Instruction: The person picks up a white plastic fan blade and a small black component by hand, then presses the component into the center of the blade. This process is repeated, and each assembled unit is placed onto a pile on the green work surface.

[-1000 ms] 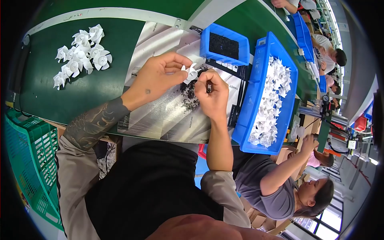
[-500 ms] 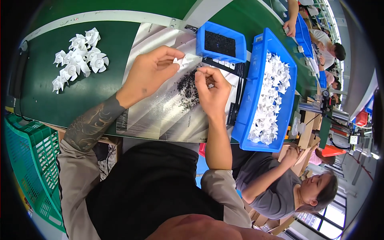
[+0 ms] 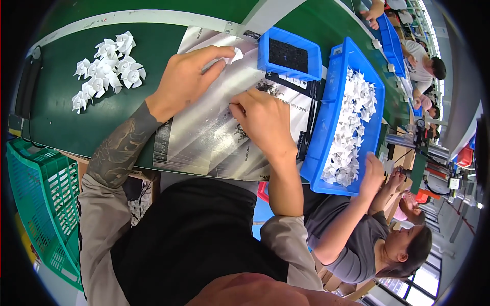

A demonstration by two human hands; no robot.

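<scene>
My left hand (image 3: 188, 76) pinches a small white bladed impeller (image 3: 236, 55) between thumb and fingertips, above a shiny silver printed sheet (image 3: 194, 137). My right hand (image 3: 266, 118) is low over the same sheet, its fingers curled and thumb and forefinger pressed together among tiny loose black parts (image 3: 269, 87). Whatever is in that pinch is too small to make out, and the hand covers much of the scattered black parts. Several finished-looking white impellers (image 3: 105, 74) lie grouped on the green tabletop (image 3: 56, 117) to the left.
A small blue bin (image 3: 315, 56) of black parts stands beyond my right hand. Right of it is a long blue tray (image 3: 317, 148) full of white impellers. A white metal bar (image 3: 127, 18) crosses the back. A green crate (image 3: 56, 204) stands lower left; a co-worker (image 3: 352, 250) sits at right.
My right hand has moved away from the impeller, down and left onto the black parts. My left hand still holds the impeller. The co-worker's hand has risen beside the long tray.
</scene>
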